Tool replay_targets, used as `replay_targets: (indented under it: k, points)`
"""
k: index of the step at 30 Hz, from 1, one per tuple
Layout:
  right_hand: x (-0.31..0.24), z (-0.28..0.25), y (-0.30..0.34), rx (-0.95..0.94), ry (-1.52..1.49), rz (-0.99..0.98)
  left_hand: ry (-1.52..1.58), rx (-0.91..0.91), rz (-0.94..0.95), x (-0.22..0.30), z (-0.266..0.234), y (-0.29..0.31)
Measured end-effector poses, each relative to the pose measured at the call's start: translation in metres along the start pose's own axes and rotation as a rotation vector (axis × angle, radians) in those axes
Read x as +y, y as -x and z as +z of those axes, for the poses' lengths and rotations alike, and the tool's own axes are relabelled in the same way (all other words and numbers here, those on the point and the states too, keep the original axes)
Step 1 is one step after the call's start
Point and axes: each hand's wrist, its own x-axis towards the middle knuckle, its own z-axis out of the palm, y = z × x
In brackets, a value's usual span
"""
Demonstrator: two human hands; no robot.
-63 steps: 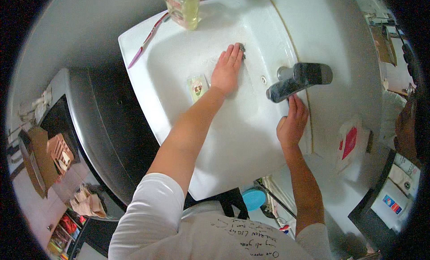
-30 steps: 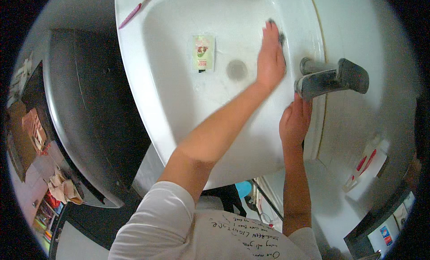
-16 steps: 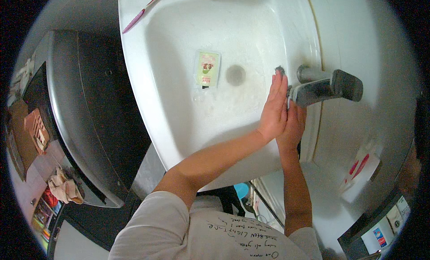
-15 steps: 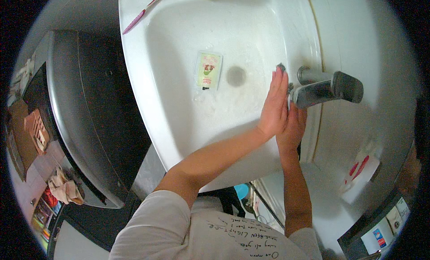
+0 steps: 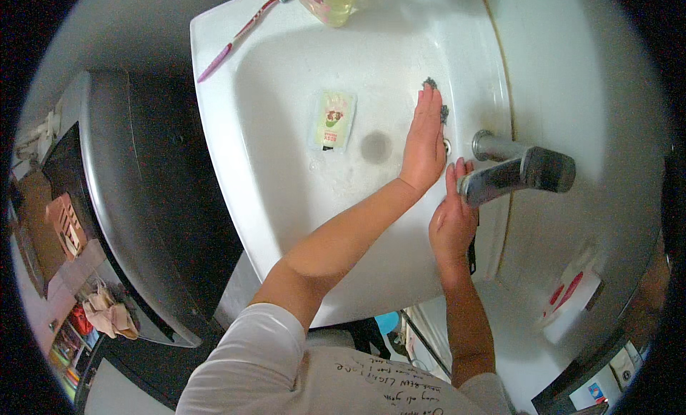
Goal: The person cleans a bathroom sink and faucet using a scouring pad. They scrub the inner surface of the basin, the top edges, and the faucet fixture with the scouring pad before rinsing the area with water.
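Observation:
My left hand (image 5: 426, 143) lies flat against the right inner wall of the white sink (image 5: 286, 222), fingers straight and together. Under it is a dark, frizzy scouring pad (image 5: 429, 82), pressed to the sink; only its edges show past the fingers. My right hand (image 5: 453, 229) is beside the metal tap (image 5: 493, 183), fingers stretched upward and slightly apart, partly behind the spout. I cannot tell whether it touches the tap. A small pale-green packet (image 5: 334, 122) with a dark tip lies in the basin, left of the round drain (image 5: 375, 148).
A pink-and-white toothbrush (image 5: 243, 33) lies on the sink's far left rim, next to a translucent yellowish bag (image 5: 329, 2). At the left stands a dark, rounded appliance (image 5: 143, 201). A wall (image 5: 572, 115) runs close along the right side.
My left hand has slid away from the tap along the sink wall with the scouring pad. My right hand has come slightly nearer to me. The two hands have moved apart.

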Motion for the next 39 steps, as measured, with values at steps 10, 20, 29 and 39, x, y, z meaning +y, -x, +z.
replay_targets:
  k: [10, 20, 29, 39]
  points:
    - [0.002, -0.006, -0.017, 0.086, 0.085, -0.039, -0.596, -0.102, 0.451, -0.041, -0.047, -0.116]
    - [-0.071, 0.008, -0.026, 0.038, -0.519, 0.068, 0.015, -0.261, -0.400, -0.014, -0.083, -0.030]
    - [-0.067, 0.045, -0.097, 0.188, -0.682, 0.010, 0.193, -0.238, -0.738, 0.026, -0.155, -0.022]
    - [-0.078, 0.074, -0.212, 0.531, -0.359, 0.024, -0.847, -0.319, -0.149, 0.061, -0.212, 0.013]
